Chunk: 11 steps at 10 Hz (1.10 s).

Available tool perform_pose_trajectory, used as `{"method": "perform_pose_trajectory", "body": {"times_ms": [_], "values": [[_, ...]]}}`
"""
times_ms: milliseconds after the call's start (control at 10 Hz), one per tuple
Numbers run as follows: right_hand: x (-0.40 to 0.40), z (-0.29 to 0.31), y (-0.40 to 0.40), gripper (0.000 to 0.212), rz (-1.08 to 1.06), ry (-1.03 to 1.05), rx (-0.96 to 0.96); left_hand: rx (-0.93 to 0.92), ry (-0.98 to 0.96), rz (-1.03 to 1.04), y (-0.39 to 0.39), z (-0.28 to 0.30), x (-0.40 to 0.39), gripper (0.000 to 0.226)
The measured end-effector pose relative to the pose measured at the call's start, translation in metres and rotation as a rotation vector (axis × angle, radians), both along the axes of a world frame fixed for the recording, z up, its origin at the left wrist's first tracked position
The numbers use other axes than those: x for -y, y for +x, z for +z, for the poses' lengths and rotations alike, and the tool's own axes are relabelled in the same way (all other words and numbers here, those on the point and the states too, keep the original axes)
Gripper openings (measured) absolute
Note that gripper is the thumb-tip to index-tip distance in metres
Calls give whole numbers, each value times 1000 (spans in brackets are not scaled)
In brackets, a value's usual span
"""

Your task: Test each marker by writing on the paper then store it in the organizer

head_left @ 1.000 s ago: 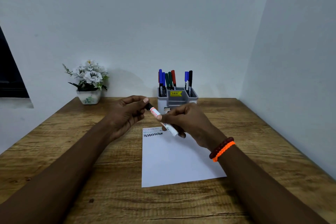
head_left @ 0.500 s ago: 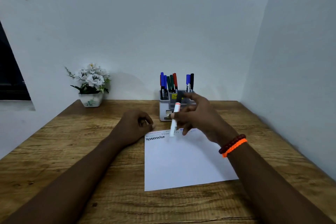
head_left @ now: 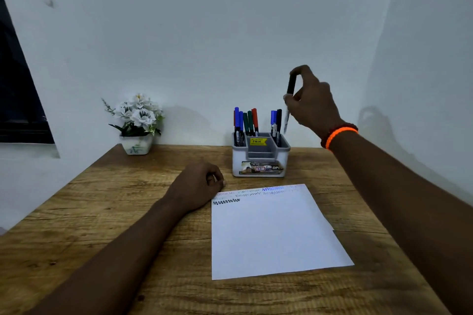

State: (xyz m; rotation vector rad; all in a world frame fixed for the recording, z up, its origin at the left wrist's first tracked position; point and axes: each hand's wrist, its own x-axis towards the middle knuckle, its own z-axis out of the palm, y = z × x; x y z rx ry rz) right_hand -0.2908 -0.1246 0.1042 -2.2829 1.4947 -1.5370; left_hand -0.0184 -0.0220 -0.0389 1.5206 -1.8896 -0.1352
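My right hand (head_left: 313, 105) holds a white marker with a black cap (head_left: 289, 100) upright, cap up, just above the right compartment of the grey organizer (head_left: 259, 163). Several blue, green, red and black markers (head_left: 247, 121) stand in the organizer at the back of the desk. A white sheet of paper (head_left: 273, 233) lies in front of it, with rows of zigzag test lines (head_left: 226, 201) along its top edge. My left hand (head_left: 198, 185) rests curled on the desk at the paper's top left corner, holding nothing.
A small white pot of white flowers (head_left: 137, 123) stands at the back left of the wooden desk (head_left: 102, 212). White walls close the desk at the back and right. A dark window (head_left: 15, 84) is on the left.
My right hand has lifted the capped marker from over the paper up and back to above the organizer. My left hand let go of the marker and settled on the desk.
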Motion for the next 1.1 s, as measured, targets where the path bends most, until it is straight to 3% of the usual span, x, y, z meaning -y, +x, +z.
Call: {"method": "perform_pose_trajectory", "body": {"times_ms": [300,900,1100], "values": [[30,-50,7,43,-40,56,-157,2,20,-6,3,-3,4,7],[38,-83,1,48,23,122,-127,-10,13,-4,3,-5,4,10],[13,-76,-4,49,-54,65,-59,3,-3,53,1,-4,0,7]]}}
